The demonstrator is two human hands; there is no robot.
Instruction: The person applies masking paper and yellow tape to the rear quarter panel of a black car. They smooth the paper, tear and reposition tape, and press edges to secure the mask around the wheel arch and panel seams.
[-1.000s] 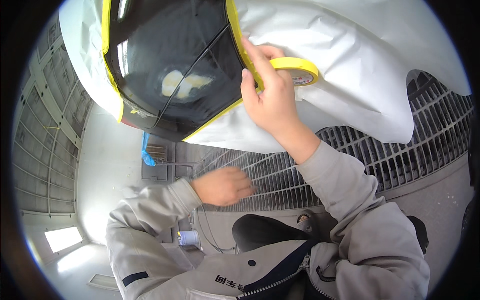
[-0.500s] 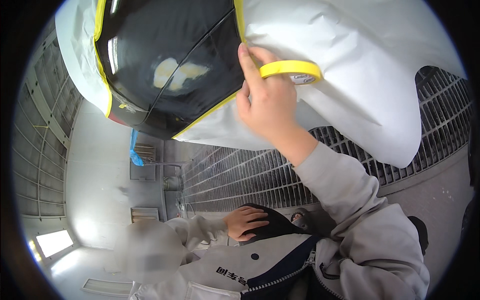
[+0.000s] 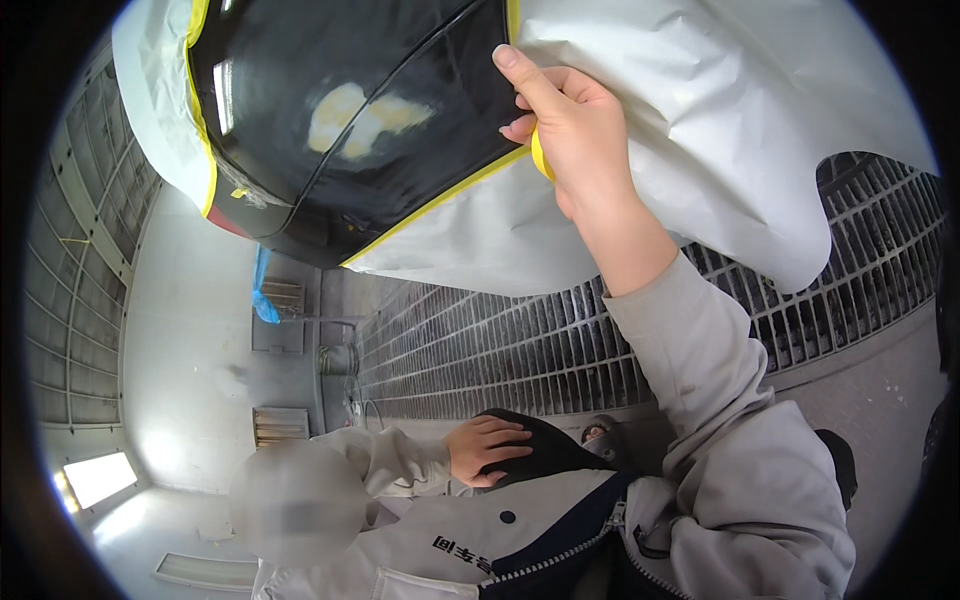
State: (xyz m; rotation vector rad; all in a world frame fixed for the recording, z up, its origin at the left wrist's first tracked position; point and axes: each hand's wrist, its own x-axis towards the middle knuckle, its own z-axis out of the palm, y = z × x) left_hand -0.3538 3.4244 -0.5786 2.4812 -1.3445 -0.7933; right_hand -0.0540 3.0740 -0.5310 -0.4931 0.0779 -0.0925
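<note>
My right hand [image 3: 585, 140] is up at the right edge of a glossy black car panel [image 3: 265, 75], with its thumb stretched toward the panel. A roll of yellow masking tape [image 3: 541, 157] is in this hand; only a strip of its rim shows below the curled fingers. Whitish-yellow filler makes a sanded patch [image 3: 350, 125] on the panel, crossed by a dark seam. Yellow tape edging [image 3: 440, 205] borders the black area, where white masking sheet [image 3: 710, 150] begins. Lower down, my left hand [image 3: 488, 448] lies with its fingers stretched out on black cloth [image 3: 545, 440], holding nothing.
Below the sheet runs a dark metal floor grating [image 3: 500, 350]. A blue strip [image 3: 263, 290] hangs under the panel's lower left end. Pale walls [image 3: 190, 330] and a bright lamp [image 3: 100, 480] stand at the left. A blurred grey round patch [image 3: 300, 500] hides part of the lower left.
My right hand has shifted a little right and turned, so the tape roll, earlier in broad view, is now mostly hidden. The left hand stays where it was.
</note>
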